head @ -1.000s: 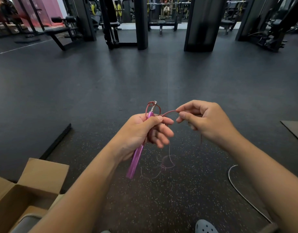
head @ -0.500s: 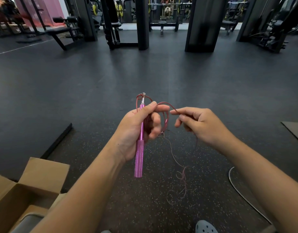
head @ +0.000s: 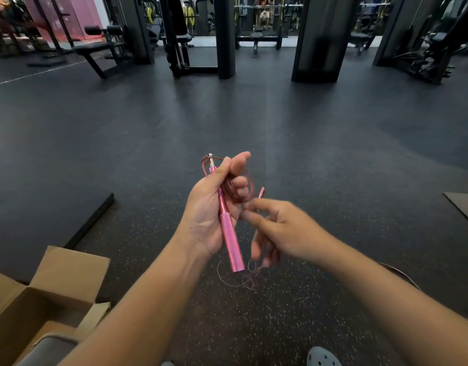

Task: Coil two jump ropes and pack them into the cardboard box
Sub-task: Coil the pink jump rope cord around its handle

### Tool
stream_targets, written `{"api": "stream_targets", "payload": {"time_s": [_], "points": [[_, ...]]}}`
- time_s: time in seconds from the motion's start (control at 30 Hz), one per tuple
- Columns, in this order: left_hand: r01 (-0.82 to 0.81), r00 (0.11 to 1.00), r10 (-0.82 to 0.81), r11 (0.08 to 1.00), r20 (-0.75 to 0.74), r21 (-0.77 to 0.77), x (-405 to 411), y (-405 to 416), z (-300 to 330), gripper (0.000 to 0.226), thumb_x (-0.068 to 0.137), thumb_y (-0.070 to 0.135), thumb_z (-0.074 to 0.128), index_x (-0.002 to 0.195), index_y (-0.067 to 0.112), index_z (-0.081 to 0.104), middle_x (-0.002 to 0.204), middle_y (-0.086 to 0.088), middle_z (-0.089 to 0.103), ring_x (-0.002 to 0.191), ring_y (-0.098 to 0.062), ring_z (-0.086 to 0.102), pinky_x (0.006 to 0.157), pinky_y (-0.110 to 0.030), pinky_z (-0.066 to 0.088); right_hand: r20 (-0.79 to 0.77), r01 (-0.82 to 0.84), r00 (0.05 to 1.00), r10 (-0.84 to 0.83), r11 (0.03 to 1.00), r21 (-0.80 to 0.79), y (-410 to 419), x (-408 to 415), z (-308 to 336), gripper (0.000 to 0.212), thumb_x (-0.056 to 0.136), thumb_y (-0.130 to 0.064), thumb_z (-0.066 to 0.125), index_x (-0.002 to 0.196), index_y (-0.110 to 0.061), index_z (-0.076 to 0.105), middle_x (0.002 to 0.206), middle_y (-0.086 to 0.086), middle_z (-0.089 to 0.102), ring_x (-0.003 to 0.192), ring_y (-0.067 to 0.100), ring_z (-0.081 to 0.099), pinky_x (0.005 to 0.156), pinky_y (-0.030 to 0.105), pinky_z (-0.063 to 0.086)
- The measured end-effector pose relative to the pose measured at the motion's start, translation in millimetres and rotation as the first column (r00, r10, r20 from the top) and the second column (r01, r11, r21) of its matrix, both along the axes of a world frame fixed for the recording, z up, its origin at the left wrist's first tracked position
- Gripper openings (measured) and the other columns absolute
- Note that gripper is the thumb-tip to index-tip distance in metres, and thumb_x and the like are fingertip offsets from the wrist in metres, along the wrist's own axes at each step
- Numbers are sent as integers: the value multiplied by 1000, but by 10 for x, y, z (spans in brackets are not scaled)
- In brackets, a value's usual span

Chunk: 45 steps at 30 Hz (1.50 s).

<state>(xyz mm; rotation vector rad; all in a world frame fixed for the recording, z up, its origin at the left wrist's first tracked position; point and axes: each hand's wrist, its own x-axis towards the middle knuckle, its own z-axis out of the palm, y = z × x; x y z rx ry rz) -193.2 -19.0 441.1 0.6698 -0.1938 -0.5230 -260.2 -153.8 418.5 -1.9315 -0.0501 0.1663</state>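
Observation:
My left hand (head: 214,207) grips the pink metal handle (head: 228,233) of a jump rope, held upright with its silver swivel tip on top. Several dark red loops of the rope cord (head: 247,187) hang around the fingers of that hand. Just to the right and lower, my right hand (head: 277,228) pinches the thin cord, and a pink tip pokes up above its fingers. Loose cord (head: 243,282) lies tangled on the floor below. An open cardboard box (head: 24,307) sits at the lower left. Part of a pale second rope (head: 404,276) curves behind my right forearm.
I am over dark speckled rubber gym flooring, with a raised mat edge (head: 92,220) at left and another mat corner (head: 462,207) at right. Benches and black machine columns (head: 317,38) stand far back. A grey clog (head: 322,357) shows at the bottom.
My right hand has dropped down and moved in close beside the left, adding cord to the loops. The left hand has opened its thumb upward and tilted the handle slightly.

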Motion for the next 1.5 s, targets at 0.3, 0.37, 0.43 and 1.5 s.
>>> {"api": "stream_targets", "payload": {"time_s": [0.3,0.37,0.43,1.5], "points": [[-377,767,-126,705,629,601,99,99,-107,24,108,16,46,124,3,58,89,0,81,62,-18,73,60,-28,58,53,-110,990,131,951,-289,-147,-142,277,18,103,-19,56,112,-24,70,59,-5,62,50,8,56,55,25,45],[-344,733,-294,618,613,707,117,135,-115,23,108,20,49,114,4,64,76,-1,78,54,-20,69,57,-30,55,235,63,971,43,904,-424,-245,-127,308,10,96,-27,68,92,-30,75,61,-10,71,50,7,58,57,26,43],[-304,710,-404,563,577,769,118,142,-114,27,108,25,48,103,6,67,63,-1,70,49,-19,59,53,-31,48,360,240,927,-101,900,-364,-343,-95,311,10,85,-36,80,78,-30,75,58,-9,71,50,12,61,55,26,42],[77,917,-248,878,313,472,12,154,6,30,99,26,55,93,3,72,55,3,54,37,-8,44,42,-21,40,383,282,889,-249,959,-30,-583,25,234,11,96,-9,67,104,-10,74,80,5,75,60,-2,58,60,11,43]]}}
